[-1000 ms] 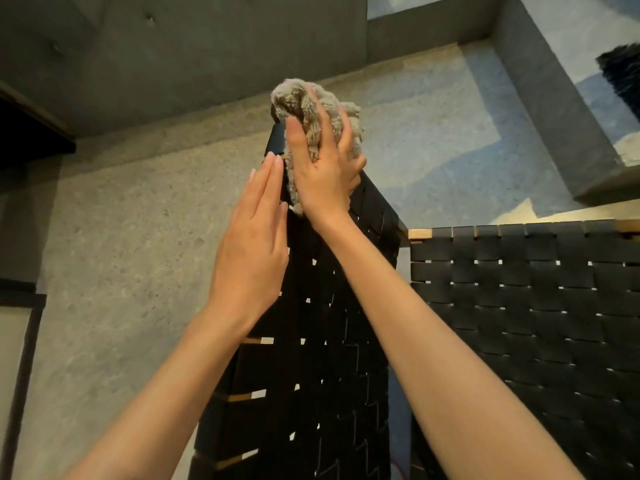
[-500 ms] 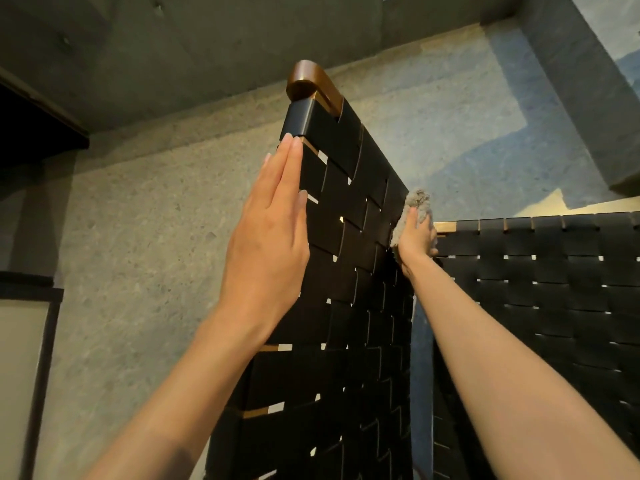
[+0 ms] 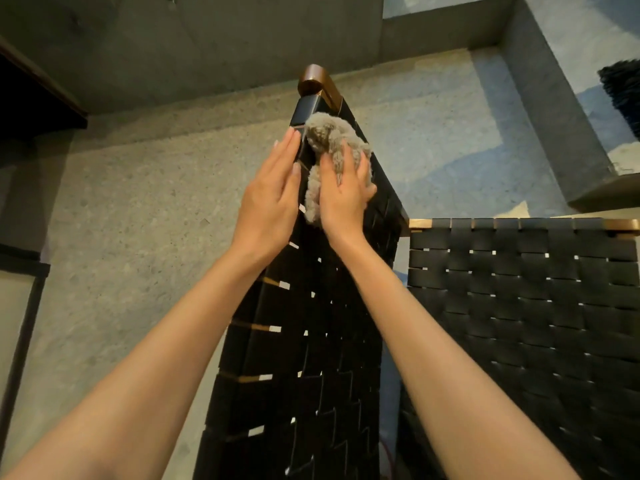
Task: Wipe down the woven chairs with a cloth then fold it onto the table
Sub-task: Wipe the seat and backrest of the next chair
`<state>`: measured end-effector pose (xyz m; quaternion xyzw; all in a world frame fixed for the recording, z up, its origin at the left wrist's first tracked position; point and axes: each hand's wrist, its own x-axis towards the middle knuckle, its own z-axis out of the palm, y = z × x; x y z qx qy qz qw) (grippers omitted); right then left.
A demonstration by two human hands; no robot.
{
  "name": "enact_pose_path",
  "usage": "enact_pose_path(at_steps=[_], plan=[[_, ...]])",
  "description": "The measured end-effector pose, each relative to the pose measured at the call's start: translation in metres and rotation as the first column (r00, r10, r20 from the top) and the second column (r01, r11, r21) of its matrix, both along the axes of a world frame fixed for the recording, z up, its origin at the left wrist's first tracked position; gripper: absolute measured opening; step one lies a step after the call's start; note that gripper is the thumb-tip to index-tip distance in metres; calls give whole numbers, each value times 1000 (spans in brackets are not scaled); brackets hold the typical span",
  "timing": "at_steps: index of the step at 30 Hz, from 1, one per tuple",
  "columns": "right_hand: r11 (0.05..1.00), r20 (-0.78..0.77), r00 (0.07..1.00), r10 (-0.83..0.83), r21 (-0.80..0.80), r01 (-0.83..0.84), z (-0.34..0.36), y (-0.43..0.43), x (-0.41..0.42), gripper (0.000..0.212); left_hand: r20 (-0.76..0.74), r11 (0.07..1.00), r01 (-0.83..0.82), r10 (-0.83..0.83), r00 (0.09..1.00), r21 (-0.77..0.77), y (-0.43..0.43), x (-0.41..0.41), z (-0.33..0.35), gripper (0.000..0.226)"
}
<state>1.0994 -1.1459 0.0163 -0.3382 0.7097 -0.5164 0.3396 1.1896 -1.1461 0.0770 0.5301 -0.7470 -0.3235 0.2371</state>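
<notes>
Bare left forearm (image 3: 166, 344); bare right forearm (image 3: 415, 341)

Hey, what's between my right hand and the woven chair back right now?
The bunched grey cloth: the right hand holds it against the black woven chair back, seen in the head view.

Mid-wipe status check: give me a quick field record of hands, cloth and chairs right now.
left hand: fingers straight, flat against the left edge of the near woven chair
right hand: grips the grey cloth, pressing it on that chair's back near the top
wooden corner: bare, just above the cloth
second woven chair: to the right, no hand on it
folding: not yet done
</notes>
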Motion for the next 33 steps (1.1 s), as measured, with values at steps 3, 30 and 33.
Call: enact_pose_path(at_steps=[3,30,33], plan=[[997,-59,996,71,34,-70,15,-3,-4,48,17,999,-9,9,1000,42,10,10,0,46],[933,87,936,341,95,-348,6,393,167,36,-85,977,-11,29,996,214,311,163,10,49],[959,24,963,270,85,-271,1,400,175,37,-69,975,-52,69,995,214,324,162,10,50]])
